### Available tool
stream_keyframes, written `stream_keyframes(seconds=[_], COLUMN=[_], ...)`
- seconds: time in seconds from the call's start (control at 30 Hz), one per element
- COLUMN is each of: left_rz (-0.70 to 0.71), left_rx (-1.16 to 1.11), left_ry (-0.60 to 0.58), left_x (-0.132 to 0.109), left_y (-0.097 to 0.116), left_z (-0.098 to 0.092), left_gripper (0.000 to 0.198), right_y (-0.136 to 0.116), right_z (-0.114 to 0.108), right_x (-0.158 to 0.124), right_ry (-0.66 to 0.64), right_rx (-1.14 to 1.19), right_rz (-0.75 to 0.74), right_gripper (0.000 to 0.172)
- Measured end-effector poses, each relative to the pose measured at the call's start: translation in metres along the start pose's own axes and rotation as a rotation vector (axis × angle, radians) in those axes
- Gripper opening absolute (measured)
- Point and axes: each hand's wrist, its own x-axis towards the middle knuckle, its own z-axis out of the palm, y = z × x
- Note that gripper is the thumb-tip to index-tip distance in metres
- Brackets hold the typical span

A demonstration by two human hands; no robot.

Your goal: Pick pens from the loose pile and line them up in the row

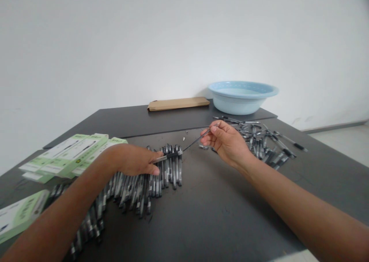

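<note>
My left hand (137,160) holds a clear pen barrel (168,156) with a black grip between thumb and fingers, its open end pointing right. Between the thumb and fingers of my right hand (220,139) is a thin dark refill (196,139), slanting down left so that its lower end is at or close to the barrel's end. Under and around my left hand lies a long row of black-and-clear pens (141,194). Right of my right hand is a loose heap of pens and parts (261,143). Small tips (183,139) rest on the table between the hands.
Green-and-white boxes (66,154) are stacked at the left, with another box (21,214) nearer. A flat brown cardboard piece (178,103) and a light blue basin (242,100) stand at the back of the dark table (207,219), near the wall.
</note>
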Motion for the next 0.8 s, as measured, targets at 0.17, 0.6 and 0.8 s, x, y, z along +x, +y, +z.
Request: stream_keyframes(seconds=[0.17,0.6,0.8], left_rz=[-0.011,0.037,0.035], left_rx=[0.029,0.021,0.037], left_ry=[-0.032,-0.004,-0.004], left_x=[-0.001,0.000,0.000], left_y=[0.003,-0.003,-0.002], left_z=[-0.002,0.000,0.001], left_gripper=[0.067,0.067,0.065], right_y=[0.000,-0.002,0.009], right_z=[0.002,0.011,0.005], right_x=[-0.001,-0.010,-0.010], right_ry=[-0.018,-0.101,-0.137], right_rx=[0.001,-0.009,-0.154], right_rz=[-0.010,-0.066,-0.069], right_gripper=[0.018,0.021,0.020])
